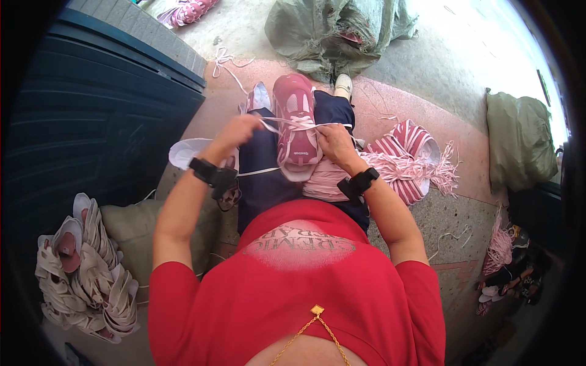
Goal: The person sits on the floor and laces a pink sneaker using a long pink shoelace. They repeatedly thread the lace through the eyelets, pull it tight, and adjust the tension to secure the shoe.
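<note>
A pink and white sneaker upper [296,94] lies lengthwise on my lap between my thighs, its toe pointing away from me. A white shoelace [287,121] runs across its eyelets. My left hand [240,132], slightly blurred, is closed on the lace to the left of the shoe. On the other side my right hand [337,144] pinches the lace close to the shoe's edge. A bunch of pale pink laces [328,181] lies on my right thigh, below that hand.
Stacked pink striped uppers [400,152] lie to the right. Beige uppers [88,268] are piled at lower left beside a stuffed sack [162,229]. A dark blue door [104,91] borders the left. A green sack [336,36] stands ahead, another olive sack [519,140] at far right.
</note>
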A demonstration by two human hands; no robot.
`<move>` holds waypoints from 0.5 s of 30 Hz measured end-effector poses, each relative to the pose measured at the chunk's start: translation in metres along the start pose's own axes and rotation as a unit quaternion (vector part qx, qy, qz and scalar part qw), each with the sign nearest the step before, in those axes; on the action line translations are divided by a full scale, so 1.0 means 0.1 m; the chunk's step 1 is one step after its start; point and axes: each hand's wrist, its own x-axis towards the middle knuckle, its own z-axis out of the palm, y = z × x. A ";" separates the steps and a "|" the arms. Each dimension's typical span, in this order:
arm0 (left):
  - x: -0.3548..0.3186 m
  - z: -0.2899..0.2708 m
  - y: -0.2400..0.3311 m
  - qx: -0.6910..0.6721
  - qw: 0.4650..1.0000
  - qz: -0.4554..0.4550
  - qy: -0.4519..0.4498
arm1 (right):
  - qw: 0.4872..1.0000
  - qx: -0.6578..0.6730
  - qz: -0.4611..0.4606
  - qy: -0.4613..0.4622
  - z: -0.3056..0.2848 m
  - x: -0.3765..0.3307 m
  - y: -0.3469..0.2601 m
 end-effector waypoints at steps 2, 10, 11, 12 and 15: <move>0.00 0.40 -0.12 0.060 0.997 0.022 -0.045 | 0.990 0.135 -0.001 0.047 0.00 -0.01 0.00; -0.03 0.62 -0.17 0.253 0.959 0.128 0.011 | 0.987 -0.041 -0.154 0.001 0.01 0.08 -0.04; -0.03 0.60 -0.17 0.260 0.958 0.117 0.017 | 0.982 -0.075 -0.172 -0.013 0.01 0.09 -0.05; -0.02 0.58 -0.16 0.267 0.957 0.111 0.016 | 0.980 -0.093 -0.176 -0.020 0.00 0.10 -0.06; 0.01 0.56 -0.15 0.255 0.960 0.098 0.067 | 0.971 -0.143 -0.187 -0.037 -0.01 0.13 -0.08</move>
